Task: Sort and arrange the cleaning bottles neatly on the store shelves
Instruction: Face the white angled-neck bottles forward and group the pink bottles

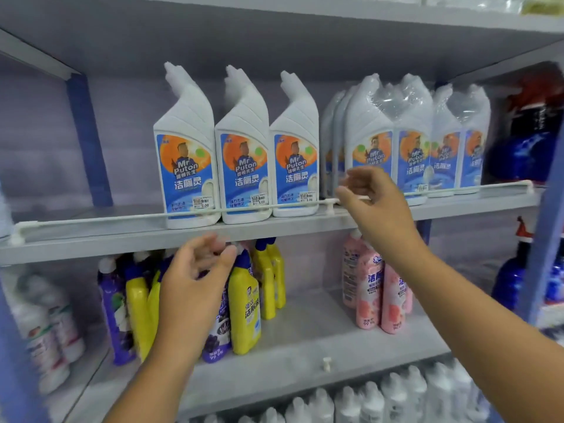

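Three white angled-neck toilet-cleaner bottles (241, 154) stand in a row on the upper shelf (122, 236), behind a thin white guard rail (106, 217). To their right sits a plastic-wrapped pack of the same bottles (412, 138). My right hand (375, 206) is raised at the rail in front of that pack, fingers loosely spread and holding nothing. My left hand (195, 282) hovers below the shelf edge, fingers relaxed and empty, in front of yellow bottles (244, 303) and purple bottles (116, 309) on the lower shelf.
Pink bottles (375, 288) stand at the right of the lower shelf. White bottles (45, 331) fill the left bay, dark blue bottles (525, 141) the right bay. More white bottles (381, 398) line the bottom shelf. Blue uprights (88, 141) divide the bays.
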The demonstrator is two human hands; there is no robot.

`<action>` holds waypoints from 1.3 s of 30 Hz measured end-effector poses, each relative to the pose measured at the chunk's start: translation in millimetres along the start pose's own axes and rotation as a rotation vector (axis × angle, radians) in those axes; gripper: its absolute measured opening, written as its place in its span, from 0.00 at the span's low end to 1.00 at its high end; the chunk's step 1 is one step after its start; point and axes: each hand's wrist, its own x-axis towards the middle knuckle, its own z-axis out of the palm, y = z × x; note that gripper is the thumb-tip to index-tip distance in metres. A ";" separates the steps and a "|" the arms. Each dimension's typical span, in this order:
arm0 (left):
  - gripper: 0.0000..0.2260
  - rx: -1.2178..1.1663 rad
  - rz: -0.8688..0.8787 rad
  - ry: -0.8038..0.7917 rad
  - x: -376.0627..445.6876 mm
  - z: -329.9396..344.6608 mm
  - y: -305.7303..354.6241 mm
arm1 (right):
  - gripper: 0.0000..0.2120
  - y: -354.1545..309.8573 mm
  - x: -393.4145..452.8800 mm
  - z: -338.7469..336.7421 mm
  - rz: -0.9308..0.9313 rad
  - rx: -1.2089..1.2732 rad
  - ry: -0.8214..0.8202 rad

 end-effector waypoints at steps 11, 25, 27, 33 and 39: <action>0.08 0.000 -0.504 -0.284 -72.3 136.6 -150.1 | 0.09 206.5 -134.1 -113.2 0.683 0.000 0.020; 0.17 0.137 -0.418 -0.171 -36.3 334.8 -229.0 | 0.29 341.4 -53.4 -131.1 0.514 0.122 -0.348; 0.17 0.130 -0.464 -0.143 -47.4 341.4 -237.2 | 0.35 353.4 -51.7 -126.0 0.508 0.177 -0.384; 0.21 0.151 -0.459 -0.118 -54.2 346.1 -243.7 | 0.40 375.2 -39.9 -121.7 0.553 0.231 -0.480; 0.24 0.247 -0.410 -0.110 -45.6 319.2 -246.9 | 0.37 372.9 -35.1 -112.8 0.570 0.204 -0.534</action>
